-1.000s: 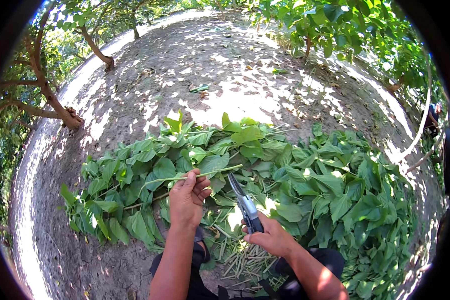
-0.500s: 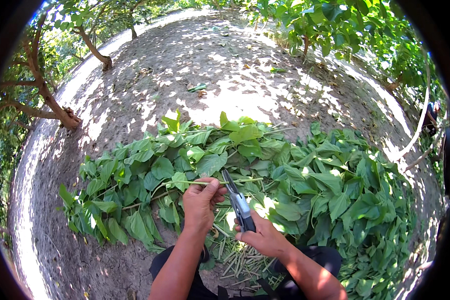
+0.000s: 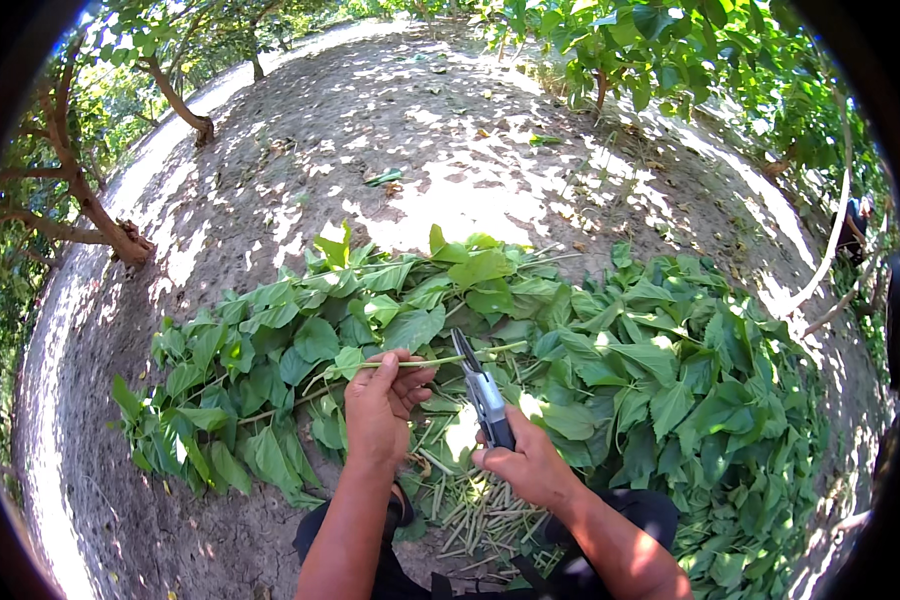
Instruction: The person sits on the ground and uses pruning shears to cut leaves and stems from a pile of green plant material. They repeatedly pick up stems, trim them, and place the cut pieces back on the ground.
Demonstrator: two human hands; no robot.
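My left hand (image 3: 378, 398) pinches a thin green stem (image 3: 425, 362) between thumb and forefinger, its other fingers loosely curled. The stem points to the right, past the pruning shears (image 3: 485, 390). My right hand (image 3: 532, 462) is wrapped round the shears' dark handle, their blades tipped up and away from me. Those blades meet or cross the stem to the right of my left hand; whether they close on it I cannot tell. Leafy cut branches (image 3: 270, 350) lie just beyond and left of my hands. Below the shears is a scatter of short cut stem pieces (image 3: 475, 515).
A large heap of green leaves (image 3: 690, 400) spreads to my right. Dry, sun-flecked soil (image 3: 340, 150) stretches ahead. Forked tree trunks (image 3: 105, 215) stand at the left, leafy bushes (image 3: 660, 50) at the far right. A pale bent branch (image 3: 835, 245) rises at the right edge.
My left hand has shifted left, away from the shears, and its lower fingers have loosened. The shears now stand farther from that hand, along the stem. The view has turned slightly.
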